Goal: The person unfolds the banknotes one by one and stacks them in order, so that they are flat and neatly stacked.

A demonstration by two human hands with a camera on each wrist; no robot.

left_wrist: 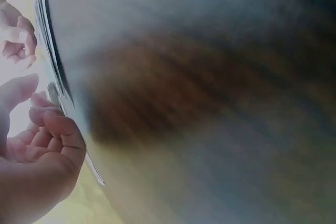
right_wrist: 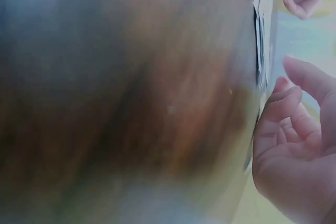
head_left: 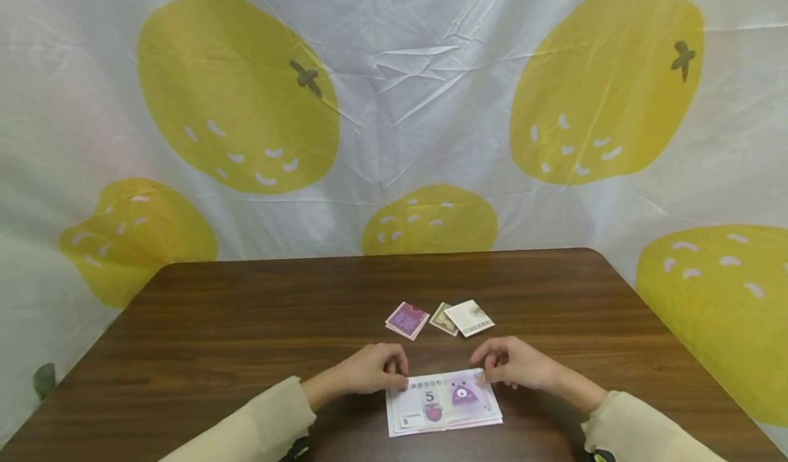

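Observation:
A stack of purple play banknotes (head_left: 443, 407), the top one marked 5 with a one-eyed monster, lies near the table's front edge. At its far left corner is my left hand (head_left: 375, 368), thumb tip at the paper and fingers loosely bent. My right hand (head_left: 516, 365) is at the far right corner in a similar pose. In the left wrist view, a gap shows between the thumb and fingers of the left hand (left_wrist: 44, 156). The right wrist view shows the right hand (right_wrist: 294, 140) likewise parted, beside the edge of the stack (right_wrist: 260, 40).
Beyond the hands lie a folded purple note (head_left: 408, 319), a folded brown note (head_left: 443, 318) and a pale folded note (head_left: 470, 317) overlapping it. The brown wooden table (head_left: 246, 318) ends at a white curtain (head_left: 418, 120) with yellow fruit prints.

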